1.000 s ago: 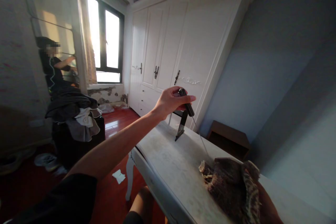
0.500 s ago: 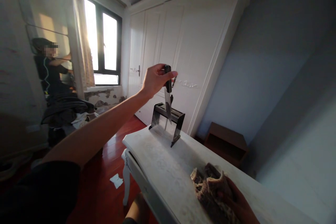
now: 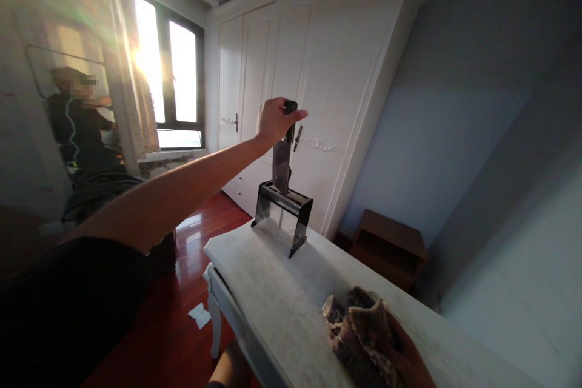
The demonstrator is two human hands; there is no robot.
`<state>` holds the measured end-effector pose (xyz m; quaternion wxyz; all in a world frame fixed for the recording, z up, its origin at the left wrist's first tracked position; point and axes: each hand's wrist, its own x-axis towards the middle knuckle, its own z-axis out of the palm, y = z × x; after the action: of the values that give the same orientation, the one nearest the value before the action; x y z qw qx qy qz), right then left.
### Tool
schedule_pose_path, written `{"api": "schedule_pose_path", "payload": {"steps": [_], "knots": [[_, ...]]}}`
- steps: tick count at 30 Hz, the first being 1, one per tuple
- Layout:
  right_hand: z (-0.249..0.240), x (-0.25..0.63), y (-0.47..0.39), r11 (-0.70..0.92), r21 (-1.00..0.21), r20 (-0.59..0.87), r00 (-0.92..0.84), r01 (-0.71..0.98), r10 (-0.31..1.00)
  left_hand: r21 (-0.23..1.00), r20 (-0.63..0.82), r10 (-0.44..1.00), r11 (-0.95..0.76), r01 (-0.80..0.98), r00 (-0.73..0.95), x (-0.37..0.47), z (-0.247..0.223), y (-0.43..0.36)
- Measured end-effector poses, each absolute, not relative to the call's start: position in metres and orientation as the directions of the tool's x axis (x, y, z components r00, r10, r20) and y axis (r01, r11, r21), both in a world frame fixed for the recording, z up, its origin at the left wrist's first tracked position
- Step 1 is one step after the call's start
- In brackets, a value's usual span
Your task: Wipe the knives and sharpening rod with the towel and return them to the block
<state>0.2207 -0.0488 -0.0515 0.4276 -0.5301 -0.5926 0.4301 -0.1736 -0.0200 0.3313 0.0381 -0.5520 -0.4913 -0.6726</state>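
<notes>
My left hand (image 3: 275,120) is closed on the black handle of a knife (image 3: 281,163), whose wide blade points down, its tip at the slotted top of a knife block (image 3: 282,212). Clear sides and a black frame make up the block, which stands on the white table (image 3: 268,273). Another dark handle shows just behind the blade. At the lower right, my right hand (image 3: 404,351) grips a crumpled brown cloth (image 3: 359,330) over the tabletop; some of its fingers are hidden by the cloth.
A person (image 3: 82,121) in dark clothes is at the left, by the curtain and window. A white wardrobe (image 3: 336,66) stands behind the table. Beyond its far edge is a brown cabinet (image 3: 391,233). White paper (image 3: 200,315) lies on the red floor.
The knife blade has turned its broad face into view and now meets the block's top, where before it hung in front. My view has shifted slightly.
</notes>
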Motion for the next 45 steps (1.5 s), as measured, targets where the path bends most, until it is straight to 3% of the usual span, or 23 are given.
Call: {"api": "schedule_pose_path", "payload": {"steps": [8, 29, 45], "knots": [[-0.051, 0.220, -0.051, 0.067, -0.965, 0.053, -0.065, 0.255, 0.997, 0.504, 0.832, 0.463, -0.400, 0.765, -0.306, -0.166, 0.320, 0.017], [-0.050, 0.229, -0.046, 0.015, -0.970, -0.020, -0.144, 0.243, 0.989, 0.600, 0.788, 0.462, -0.422, 0.680, -0.408, -0.150, 0.311, 0.046], [-0.038, 0.218, -0.056, 0.071, -0.974, 0.046, -0.123, 0.216, 0.991, 0.632, 0.762, 0.490, -0.423, 0.649, -0.423, -0.139, 0.310, 0.049]]}}
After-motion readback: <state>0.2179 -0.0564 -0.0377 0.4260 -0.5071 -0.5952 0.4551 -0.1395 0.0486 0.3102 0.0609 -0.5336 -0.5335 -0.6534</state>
